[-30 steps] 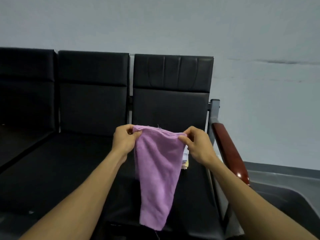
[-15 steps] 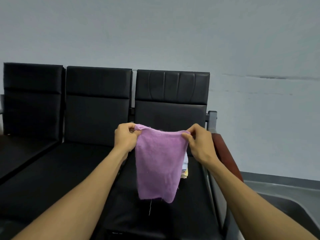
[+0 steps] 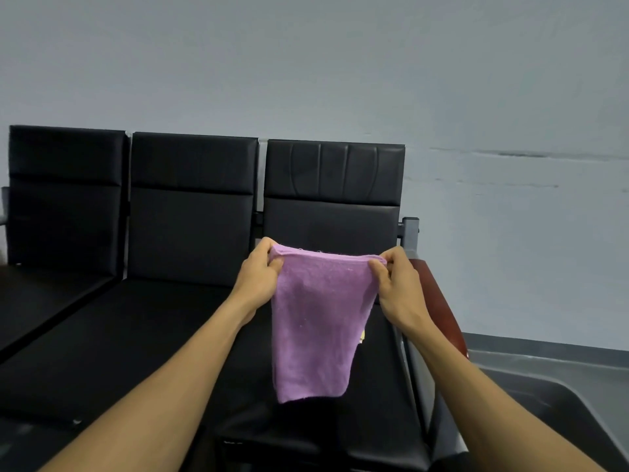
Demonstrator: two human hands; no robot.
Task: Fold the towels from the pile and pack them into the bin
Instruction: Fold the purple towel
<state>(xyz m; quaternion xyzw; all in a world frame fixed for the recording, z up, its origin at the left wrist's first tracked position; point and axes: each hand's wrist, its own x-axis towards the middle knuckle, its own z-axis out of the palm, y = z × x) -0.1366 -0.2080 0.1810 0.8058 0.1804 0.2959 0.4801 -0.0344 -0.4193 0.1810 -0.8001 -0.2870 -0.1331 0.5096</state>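
A purple towel (image 3: 315,321) hangs folded in the air over the rightmost black seat. My left hand (image 3: 257,279) pinches its top left corner and my right hand (image 3: 400,287) pinches its top right corner, so the top edge is stretched between them. Behind the towel's right edge a sliver of the towel pile (image 3: 361,336) shows on the seat; the rest of it is hidden. The dark grey bin (image 3: 558,403) sits low at the right, past the armrest, only partly in view.
A row of three black padded seats (image 3: 190,212) stands against a pale grey wall. A reddish-brown armrest (image 3: 439,301) on a grey metal post ends the row at the right, between the seat and the bin.
The towel hung long and tapered a second ago; now it is shorter and wider, folded up. My hands have moved slightly further apart, drawing the top edge taut. The camera has tilted upward.
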